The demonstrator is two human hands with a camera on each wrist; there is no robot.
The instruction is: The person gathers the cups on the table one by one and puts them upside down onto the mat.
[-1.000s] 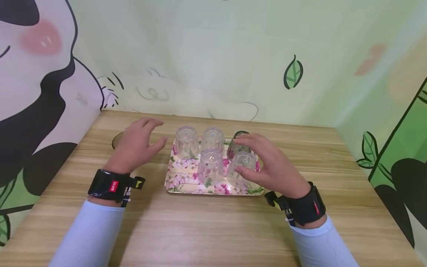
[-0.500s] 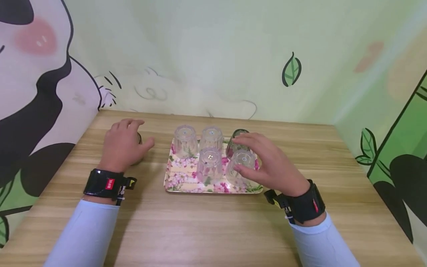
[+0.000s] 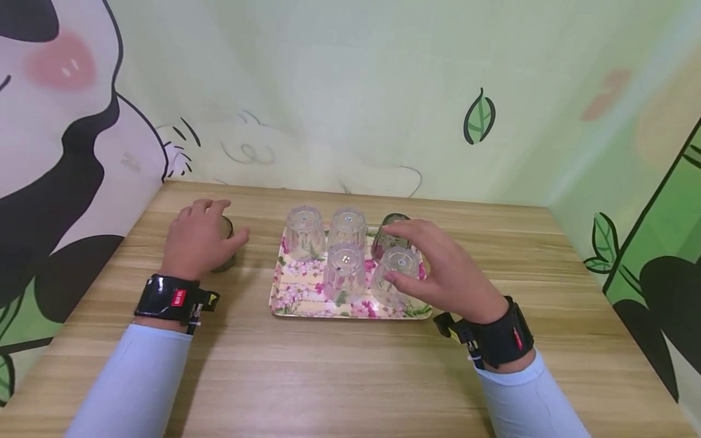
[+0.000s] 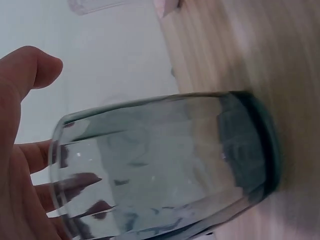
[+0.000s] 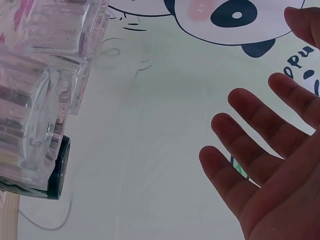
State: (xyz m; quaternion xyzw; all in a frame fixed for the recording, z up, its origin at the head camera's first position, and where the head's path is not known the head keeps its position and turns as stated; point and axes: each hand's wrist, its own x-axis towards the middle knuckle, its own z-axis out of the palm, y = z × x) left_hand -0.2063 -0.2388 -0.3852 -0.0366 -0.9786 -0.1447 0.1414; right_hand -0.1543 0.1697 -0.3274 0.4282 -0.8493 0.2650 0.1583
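A grey-tinted glass (image 3: 227, 230) stands on the table at the left, partly hidden by my left hand (image 3: 194, 243). In the left wrist view that glass (image 4: 160, 160) has its rim towards the palm and its thick base on the wood. Fingers show behind the rim, while the thumb (image 4: 49, 69) is apart from it. My right hand (image 3: 449, 274) hovers over the right side of a floral tray (image 3: 298, 295), fingers spread and holding nothing. Beside it are an upside-down clear glass (image 3: 397, 277) and an upside-down dark-tinted glass (image 3: 385, 240).
More clear glasses stand upside down on the tray, including a front one (image 3: 345, 277), a back-left one (image 3: 305, 234) and a back-middle one (image 3: 348, 225). A wall (image 3: 350, 91) painted with a panda and leaves rises behind the wooden table (image 3: 339, 371).
My left hand has moved left, away from the tray, and come beside the grey-tinted glass, more of which now shows. The right hand has stayed in place over the tray.
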